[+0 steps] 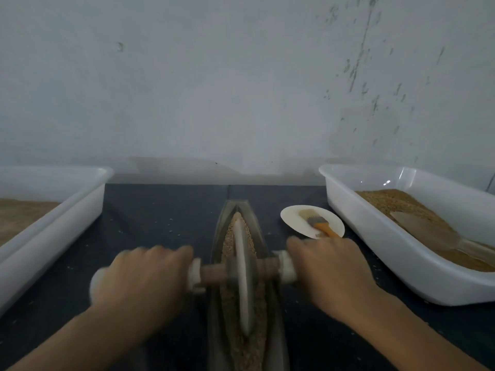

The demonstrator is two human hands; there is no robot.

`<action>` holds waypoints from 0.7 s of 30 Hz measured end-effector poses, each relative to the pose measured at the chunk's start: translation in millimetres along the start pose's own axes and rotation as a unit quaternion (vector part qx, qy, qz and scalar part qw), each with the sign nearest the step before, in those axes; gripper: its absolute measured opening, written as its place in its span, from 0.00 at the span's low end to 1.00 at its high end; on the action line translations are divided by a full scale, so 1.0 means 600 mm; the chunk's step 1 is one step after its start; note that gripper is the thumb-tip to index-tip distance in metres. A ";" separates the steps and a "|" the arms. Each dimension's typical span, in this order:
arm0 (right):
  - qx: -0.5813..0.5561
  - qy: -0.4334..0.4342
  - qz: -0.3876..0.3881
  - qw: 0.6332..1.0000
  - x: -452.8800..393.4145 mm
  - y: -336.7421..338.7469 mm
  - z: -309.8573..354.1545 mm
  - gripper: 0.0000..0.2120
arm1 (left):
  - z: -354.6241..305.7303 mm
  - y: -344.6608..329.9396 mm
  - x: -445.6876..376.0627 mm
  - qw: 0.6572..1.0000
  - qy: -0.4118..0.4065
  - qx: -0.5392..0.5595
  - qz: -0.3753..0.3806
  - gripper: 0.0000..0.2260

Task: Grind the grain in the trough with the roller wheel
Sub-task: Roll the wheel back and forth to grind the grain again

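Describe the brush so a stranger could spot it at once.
Start at the white tub of grain on the right. Beside its near-left wall sits a small white plate, just beyond the right hand. The brush lies on it, the only thing with an orange handle.

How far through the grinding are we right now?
Done: the trough is loaded. In hand: left hand and right hand grip the roller wheel handles mid-trough. Left: the grain still looks coarse along the whole channel.
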State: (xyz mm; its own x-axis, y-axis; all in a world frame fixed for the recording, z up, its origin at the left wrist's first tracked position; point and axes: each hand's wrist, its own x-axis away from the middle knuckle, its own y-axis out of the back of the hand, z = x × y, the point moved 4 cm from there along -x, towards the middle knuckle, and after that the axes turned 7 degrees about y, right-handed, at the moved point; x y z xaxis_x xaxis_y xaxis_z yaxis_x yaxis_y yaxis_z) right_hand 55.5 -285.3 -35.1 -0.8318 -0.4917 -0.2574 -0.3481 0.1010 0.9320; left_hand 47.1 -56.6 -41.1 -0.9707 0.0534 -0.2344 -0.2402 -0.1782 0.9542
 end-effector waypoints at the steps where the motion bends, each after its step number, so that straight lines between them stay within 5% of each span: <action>1: -0.003 -0.013 -0.010 1.000 -0.018 -0.010 -0.010 0.13 | 0.000 -0.004 -0.028 1.000 0.012 0.006 -0.017 0.11; 8: 0.035 -0.053 -0.070 0.995 -0.104 -0.040 -0.044 0.14 | -0.008 -0.026 -0.130 0.993 0.035 0.039 -0.103 0.10; 15: -0.004 0.047 0.022 0.999 0.040 0.017 0.004 0.17 | 0.001 0.000 0.026 0.989 -0.060 0.065 -0.115 0.24; 19: 0.036 0.055 -0.015 0.998 0.043 0.044 0.021 0.24 | 0.020 -0.023 0.049 0.997 -0.006 0.078 0.018 0.11; 21: 0.054 0.047 0.003 0.997 0.012 0.026 0.015 0.19 | 0.016 -0.031 0.026 0.999 0.004 0.048 0.003 0.11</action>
State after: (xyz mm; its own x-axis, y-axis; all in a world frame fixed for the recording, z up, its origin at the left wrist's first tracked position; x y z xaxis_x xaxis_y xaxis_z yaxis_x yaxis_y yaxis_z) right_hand 39.9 -279.4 -24.9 -0.7916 -0.5695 -0.2214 -0.3915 0.1946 0.8994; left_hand 36.2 -43.3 -60.6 -0.9720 0.0457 -0.2304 -0.2336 -0.0835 0.9687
